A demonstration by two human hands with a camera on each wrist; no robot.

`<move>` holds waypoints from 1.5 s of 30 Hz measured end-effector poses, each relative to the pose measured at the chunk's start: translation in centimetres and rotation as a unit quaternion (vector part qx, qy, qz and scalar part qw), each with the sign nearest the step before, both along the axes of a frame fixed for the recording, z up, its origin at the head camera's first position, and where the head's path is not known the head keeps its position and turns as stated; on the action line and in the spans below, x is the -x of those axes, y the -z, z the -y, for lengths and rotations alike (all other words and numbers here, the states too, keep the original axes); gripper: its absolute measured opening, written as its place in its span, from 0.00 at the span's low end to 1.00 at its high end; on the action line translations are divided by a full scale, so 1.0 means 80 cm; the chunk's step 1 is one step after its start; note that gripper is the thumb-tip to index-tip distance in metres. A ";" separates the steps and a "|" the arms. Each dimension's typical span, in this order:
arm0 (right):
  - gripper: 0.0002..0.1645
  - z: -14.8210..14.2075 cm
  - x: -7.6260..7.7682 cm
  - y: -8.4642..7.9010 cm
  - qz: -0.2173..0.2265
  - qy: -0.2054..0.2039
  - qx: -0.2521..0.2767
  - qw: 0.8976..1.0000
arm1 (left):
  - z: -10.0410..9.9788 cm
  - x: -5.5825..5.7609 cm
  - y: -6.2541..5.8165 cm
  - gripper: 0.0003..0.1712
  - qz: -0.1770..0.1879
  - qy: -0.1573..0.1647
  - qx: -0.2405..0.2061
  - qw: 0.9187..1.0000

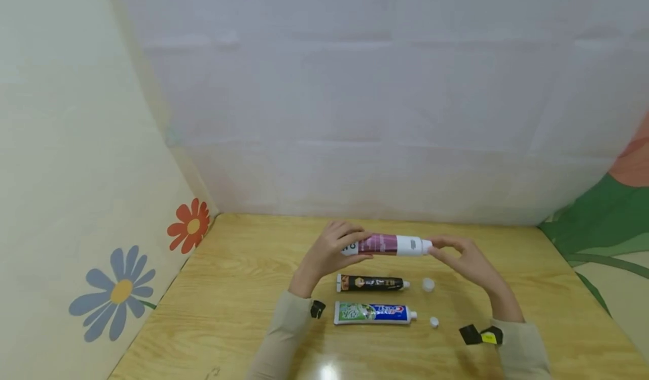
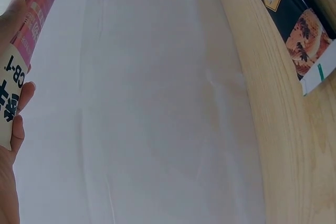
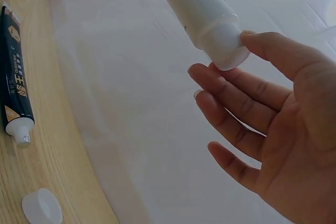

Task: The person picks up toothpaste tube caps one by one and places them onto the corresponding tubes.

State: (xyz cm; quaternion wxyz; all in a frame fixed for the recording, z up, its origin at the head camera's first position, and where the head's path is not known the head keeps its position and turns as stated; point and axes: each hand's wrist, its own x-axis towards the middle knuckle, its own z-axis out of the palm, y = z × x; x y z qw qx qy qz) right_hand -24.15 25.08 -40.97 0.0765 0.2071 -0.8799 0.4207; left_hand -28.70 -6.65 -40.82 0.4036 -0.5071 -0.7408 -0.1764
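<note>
Head view: the left hand (image 1: 329, 249) grips the pink tube (image 1: 385, 245) above the table (image 1: 228, 267); the right hand (image 1: 466, 260) pinches its cap (image 1: 426, 247). Left wrist: a black tube (image 2: 291, 17) lies on the table. Right wrist: the cap seems seated.

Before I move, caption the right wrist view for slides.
Right hand pinching the white cap of a pink-and-white tube, uncapped black tube nearby.

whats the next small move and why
I'd probably twist the cap loose with the right hand: its fingers pinch it, the left hand grips the pink tube, and the black tube and green tube lie uncapped.
</note>
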 end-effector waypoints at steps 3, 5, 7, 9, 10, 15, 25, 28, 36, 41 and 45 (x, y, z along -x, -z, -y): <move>0.18 0.002 0.001 -0.001 0.005 -0.004 -0.007 1.000 | 0.002 0.000 0.001 0.30 0.000 0.003 -0.004 1.000; 0.18 0.002 0.001 -0.001 0.007 -0.008 -0.011 1.000 | 0.003 0.000 0.002 0.29 -0.001 0.006 -0.005 1.000; 0.17 0.004 0.001 -0.001 0.008 -0.011 -0.013 1.000 | 0.004 0.000 0.003 0.29 -0.001 0.006 -0.006 1.000; 0.17 0.005 0.001 -0.001 0.009 -0.012 -0.014 1.000 | 0.004 0.000 0.003 0.29 -0.001 0.006 -0.006 1.000; 0.17 0.006 0.001 -0.001 0.010 -0.014 -0.015 1.000 | 0.005 0.000 0.003 0.29 -0.001 0.005 -0.006 1.000; 0.14 0.007 0.005 0.002 0.000 -0.027 -0.018 0.999 | 0.007 0.000 0.002 0.29 0.002 0.003 -0.004 1.000; 0.14 0.009 0.014 0.005 -0.011 -0.049 -0.005 0.999 | 0.011 -0.001 0.001 0.27 0.002 -0.001 -0.004 1.000; 0.14 0.010 0.013 0.004 -0.011 -0.055 0.005 0.998 | 0.012 -0.001 0.001 0.27 0.001 0.001 -0.005 1.000; 0.16 0.011 0.015 0.005 -0.020 -0.076 0.022 0.997 | 0.012 -0.002 0.001 0.28 0.003 0.000 -0.007 1.000; 0.17 0.009 0.015 0.007 -0.014 -0.083 0.028 0.996 | 0.010 -0.002 0.001 0.29 0.000 0.003 -0.008 1.000; 0.18 0.009 0.014 0.007 -0.009 -0.079 0.036 0.996 | 0.009 -0.002 0.000 0.29 -0.004 0.004 -0.008 1.000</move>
